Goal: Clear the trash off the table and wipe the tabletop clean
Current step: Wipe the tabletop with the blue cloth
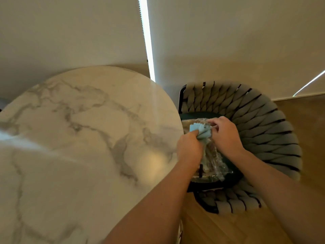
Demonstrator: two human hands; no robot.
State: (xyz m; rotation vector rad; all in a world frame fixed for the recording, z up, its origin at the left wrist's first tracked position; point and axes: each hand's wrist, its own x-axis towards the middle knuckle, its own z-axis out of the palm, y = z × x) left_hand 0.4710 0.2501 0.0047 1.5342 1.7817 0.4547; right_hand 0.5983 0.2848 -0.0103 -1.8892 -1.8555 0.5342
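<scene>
Left hand [190,148] grips light-blue cloth [202,131] mid-right of frame; right hand [225,134] pinches crinkled clear plastic wrapper [214,162] over woven chair [263,131]. Risk: wrapper slips, trash drops.

Home dining corner, by the look of it. Round marble-pattern table [79,138] fills left and near side. Woven rope-back chair [246,120] with dark green seat just right of it. Wood plank floor [228,226] near right. Pale roller blinds [70,32] across the far side, daylight slit between them.
</scene>
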